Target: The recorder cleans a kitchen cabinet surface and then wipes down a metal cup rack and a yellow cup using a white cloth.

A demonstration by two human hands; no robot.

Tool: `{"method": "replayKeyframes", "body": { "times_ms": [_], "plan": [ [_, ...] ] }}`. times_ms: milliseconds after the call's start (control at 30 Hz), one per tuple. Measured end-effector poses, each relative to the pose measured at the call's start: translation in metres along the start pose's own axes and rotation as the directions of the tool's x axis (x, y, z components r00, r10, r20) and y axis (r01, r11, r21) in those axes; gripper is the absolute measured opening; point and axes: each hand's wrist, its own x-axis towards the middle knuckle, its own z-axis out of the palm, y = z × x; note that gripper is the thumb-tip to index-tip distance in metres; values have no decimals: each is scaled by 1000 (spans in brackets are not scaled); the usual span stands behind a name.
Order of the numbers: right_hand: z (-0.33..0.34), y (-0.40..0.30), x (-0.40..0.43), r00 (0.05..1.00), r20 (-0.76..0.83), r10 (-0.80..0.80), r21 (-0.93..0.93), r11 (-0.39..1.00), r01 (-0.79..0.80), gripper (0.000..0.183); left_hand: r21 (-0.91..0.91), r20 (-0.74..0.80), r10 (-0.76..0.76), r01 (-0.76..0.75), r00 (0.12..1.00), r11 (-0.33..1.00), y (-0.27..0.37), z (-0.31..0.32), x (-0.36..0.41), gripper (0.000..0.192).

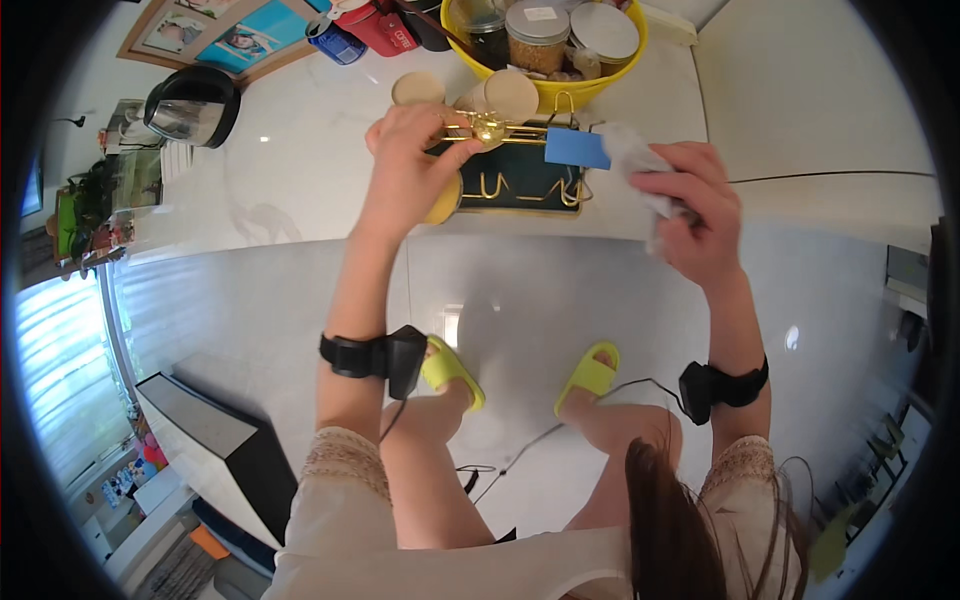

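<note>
My left hand (412,154) is closed around a gold metal stand (525,133) with thin rods and a round knob (488,132). A dark green tray (514,166) with a gold rim lies below on the countertop, and bent gold hooks (491,187) show over it. Near the right end of the rods is a flat blue piece (574,148); how it is fixed cannot be made out. My right hand (694,202) grips a crumpled white tissue or cloth (634,161), which overlaps the blue piece's right edge and is slightly blurred.
Behind the stand is a yellow basket (551,101) of lidded jars. Round pale lids or cups (511,95) and a yellow cup (448,201) surround the tray. A blue can (335,41), a kettle (191,106) and a picture frame (259,41) stand further left. A cable (525,454) hangs below my arms.
</note>
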Motion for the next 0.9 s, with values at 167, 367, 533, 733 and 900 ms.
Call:
{"method": "replayKeyframes", "body": {
  "times_ms": [167,367,533,733,900],
  "plan": [
    [16,-8,-11,948,26,-318,-261,913,313,30,-150,13,-4,6,1000,989,5,9,-6,19],
    [33,5,-13,910,255,-326,-228,894,385,37,-361,6,18,-15,1000,932,1,15,-10,20],
    [37,19,-29,955,13,-298,-206,933,294,20,-312,32,-13,23,999,950,-4,8,-4,18],
    [14,35,-53,998,-57,9,-263,965,-24,23,-333,44,-41,53,998,942,-6,4,-9,18],
    [8,28,-52,952,94,292,-261,930,-260,22,-341,23,-27,33,999,939,-17,-14,-22,20]
  ]
}}
